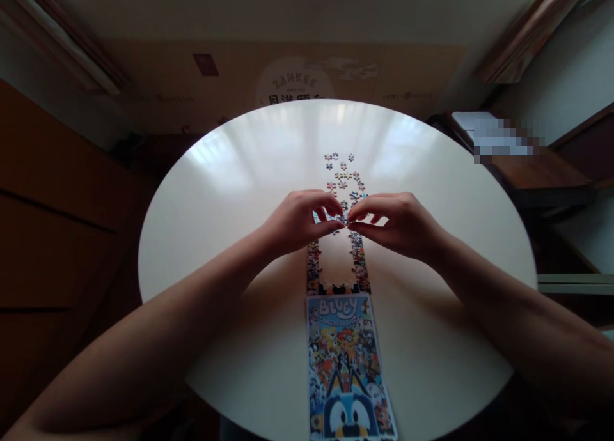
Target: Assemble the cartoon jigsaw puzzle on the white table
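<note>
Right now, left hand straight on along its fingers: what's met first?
Likely the small puzzle piece at the tips of the left hand, then at once the right hand, facing it nearly tip to tip. Depth there is hard to judge.

White lettering spells "BLUEY" above the smaller words "FANZINE PROJECT" on a rectangular, multicoloured cartoon sheet (341,348) lying on a glossy white round table (206,211). Behind it, "ZANKEE" arches across the pale printed disc (295,69) of a flat tan panel (158,67), over large Chinese characters, the first 月, partly hidden by the table; smaller lines are illegible.
</note>
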`<move>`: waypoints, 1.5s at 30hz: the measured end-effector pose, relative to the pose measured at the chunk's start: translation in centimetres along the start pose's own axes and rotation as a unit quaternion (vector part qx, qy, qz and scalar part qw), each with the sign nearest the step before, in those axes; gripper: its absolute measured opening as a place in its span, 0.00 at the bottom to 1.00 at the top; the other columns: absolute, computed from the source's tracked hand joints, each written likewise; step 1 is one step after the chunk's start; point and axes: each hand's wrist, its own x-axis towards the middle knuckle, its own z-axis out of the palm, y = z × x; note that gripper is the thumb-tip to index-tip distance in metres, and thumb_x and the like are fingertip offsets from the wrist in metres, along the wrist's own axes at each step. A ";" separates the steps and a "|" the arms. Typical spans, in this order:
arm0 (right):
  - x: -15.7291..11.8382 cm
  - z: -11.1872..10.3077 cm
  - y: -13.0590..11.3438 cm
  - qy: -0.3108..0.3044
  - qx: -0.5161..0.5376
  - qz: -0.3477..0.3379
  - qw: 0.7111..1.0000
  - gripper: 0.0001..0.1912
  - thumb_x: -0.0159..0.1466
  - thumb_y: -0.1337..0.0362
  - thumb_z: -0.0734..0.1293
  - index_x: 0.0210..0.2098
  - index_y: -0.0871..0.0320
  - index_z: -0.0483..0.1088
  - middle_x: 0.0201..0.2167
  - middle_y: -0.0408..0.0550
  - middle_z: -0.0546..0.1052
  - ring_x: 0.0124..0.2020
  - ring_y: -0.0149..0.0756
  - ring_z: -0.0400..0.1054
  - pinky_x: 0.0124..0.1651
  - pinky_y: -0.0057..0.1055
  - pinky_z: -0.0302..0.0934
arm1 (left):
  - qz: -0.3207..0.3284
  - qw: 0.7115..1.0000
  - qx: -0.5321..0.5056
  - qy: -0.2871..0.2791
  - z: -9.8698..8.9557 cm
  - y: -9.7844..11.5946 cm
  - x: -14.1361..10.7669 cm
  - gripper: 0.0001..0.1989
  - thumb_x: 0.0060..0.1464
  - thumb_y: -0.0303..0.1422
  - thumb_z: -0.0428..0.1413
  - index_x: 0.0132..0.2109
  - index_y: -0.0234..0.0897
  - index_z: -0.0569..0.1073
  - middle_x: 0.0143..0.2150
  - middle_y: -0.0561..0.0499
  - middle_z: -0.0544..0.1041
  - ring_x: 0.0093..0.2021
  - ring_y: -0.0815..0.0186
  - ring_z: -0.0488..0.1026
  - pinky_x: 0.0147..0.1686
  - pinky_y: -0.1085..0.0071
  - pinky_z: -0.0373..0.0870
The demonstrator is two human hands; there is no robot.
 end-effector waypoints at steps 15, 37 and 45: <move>0.1 -0.6 1.2 -0.108 -0.084 -0.034 0.990 0.07 0.67 0.64 0.67 0.38 0.53 0.80 0.37 0.42 0.83 0.35 0.33 0.76 0.38 0.30 0.66 | 0.013 0.995 0.093 -0.039 -1.7 -1.2 0.1 0.08 0.53 0.25 0.59 0.38 0.40 0.82 0.40 0.50 0.81 0.40 0.65 0.77 0.43 0.66 0.74; 0.4 1.1 0.6 -0.111 -0.185 -0.037 0.976 0.10 0.67 0.64 0.65 0.37 0.50 0.80 0.40 0.40 0.83 0.38 0.35 0.76 0.35 0.31 0.62 | 0.045 0.976 0.177 -0.116 -1.0 -2.2 -0.2 0.08 0.56 0.29 0.59 0.39 0.45 0.83 0.43 0.51 0.82 0.43 0.62 0.76 0.47 0.63 0.71; 0.2 1.0 0.5 -0.108 -0.181 -0.014 0.978 0.09 0.66 0.64 0.66 0.37 0.48 0.81 0.42 0.40 0.83 0.40 0.35 0.76 0.36 0.31 0.63 | 0.057 0.974 0.187 -0.112 -0.6 -2.2 -0.1 0.10 0.56 0.28 0.57 0.39 0.44 0.83 0.43 0.51 0.82 0.42 0.61 0.75 0.47 0.63 0.70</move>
